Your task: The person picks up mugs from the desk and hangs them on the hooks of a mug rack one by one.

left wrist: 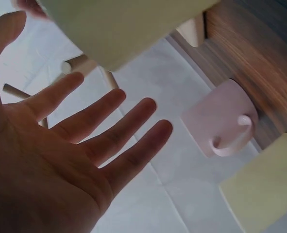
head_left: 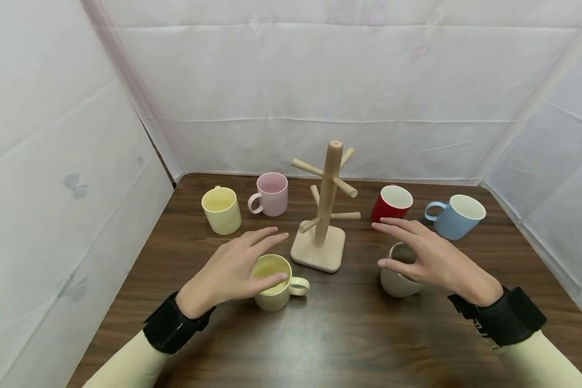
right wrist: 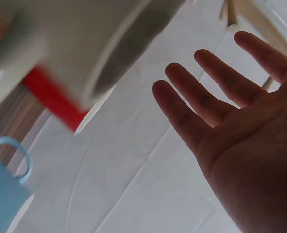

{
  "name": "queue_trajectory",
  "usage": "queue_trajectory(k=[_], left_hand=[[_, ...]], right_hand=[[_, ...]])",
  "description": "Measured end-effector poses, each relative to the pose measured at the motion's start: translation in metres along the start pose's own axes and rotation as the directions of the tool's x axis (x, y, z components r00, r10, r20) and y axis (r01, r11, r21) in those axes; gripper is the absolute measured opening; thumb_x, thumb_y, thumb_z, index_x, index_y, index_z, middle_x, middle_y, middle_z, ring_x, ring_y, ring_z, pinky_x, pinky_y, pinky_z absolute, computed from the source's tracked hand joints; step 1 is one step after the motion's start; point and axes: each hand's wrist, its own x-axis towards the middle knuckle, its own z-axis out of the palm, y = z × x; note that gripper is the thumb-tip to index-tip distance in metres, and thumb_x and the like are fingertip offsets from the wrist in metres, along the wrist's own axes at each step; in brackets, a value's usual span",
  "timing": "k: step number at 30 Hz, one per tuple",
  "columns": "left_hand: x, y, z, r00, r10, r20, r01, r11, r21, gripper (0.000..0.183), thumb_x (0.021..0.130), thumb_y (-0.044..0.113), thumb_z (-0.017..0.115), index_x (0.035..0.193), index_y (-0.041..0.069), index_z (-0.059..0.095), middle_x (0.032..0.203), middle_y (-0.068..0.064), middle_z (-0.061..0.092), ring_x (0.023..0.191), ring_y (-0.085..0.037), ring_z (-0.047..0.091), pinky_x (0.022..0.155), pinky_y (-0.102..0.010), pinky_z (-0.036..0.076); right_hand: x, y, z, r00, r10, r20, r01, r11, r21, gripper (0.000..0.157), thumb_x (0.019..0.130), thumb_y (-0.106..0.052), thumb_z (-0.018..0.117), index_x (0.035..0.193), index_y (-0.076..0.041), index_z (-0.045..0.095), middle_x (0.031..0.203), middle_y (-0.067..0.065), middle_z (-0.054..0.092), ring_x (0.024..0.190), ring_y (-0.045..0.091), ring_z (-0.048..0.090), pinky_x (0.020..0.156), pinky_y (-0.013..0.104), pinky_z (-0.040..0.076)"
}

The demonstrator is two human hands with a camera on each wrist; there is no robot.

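Fingers (left wrist: 138,153) spread by a smooth yellow mug (head_left: 272,299) — and rounded grey mug (head_left: 397,286).

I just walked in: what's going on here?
A person's open left hand hovers by a glossy yellow mug, the open right hand by a grey mug; neither grips anything. The pale wooden mug tree holds no mugs. Farther back stand another yellow mug, a pink mug, a red mug and a blue mug.

Seemingly passable between rack (head_left: 326,200) and grey mug (head_left: 396,284).
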Motion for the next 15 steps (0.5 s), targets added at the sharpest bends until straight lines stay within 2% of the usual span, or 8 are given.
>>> queue_trajectory(k=[8, 15], left_hand=[[0.0, 0.015, 0.001, 0.998, -0.012, 0.055, 0.008, 0.998, 0.067, 0.07, 0.079, 0.068, 0.053, 0.138, 0.031, 0.043, 0.137, -0.005, 0.045, 0.112, -0.023, 0.051, 0.061, -0.044, 0.051], [-0.001, 0.024, 0.0, 0.993, -0.033, 0.11, 0.018, 0.99, 0.139, 0.074, 0.075, 0.071, 0.054, 0.136, 0.031, 0.045, 0.135, -0.008, 0.047, 0.094, -0.027, 0.058, 0.05, -0.04, 0.047]], right_hand=[[0.008, -0.031, 0.012, 0.989, -0.114, -0.098, 0.117, 0.993, 0.024, 0.067, 0.081, -0.049, 0.065, 0.139, -0.027, 0.041, 0.14, -0.003, 0.04, 0.123, 0.011, 0.036, 0.09, 0.037, 0.044], [0.015, -0.047, 0.025, 0.97, -0.19, -0.152, 0.203, 0.976, 0.077, 0.066, 0.08, -0.042, 0.069, 0.138, -0.02, 0.045, 0.138, 0.001, 0.042, 0.123, 0.015, 0.038, 0.093, 0.038, 0.043]])
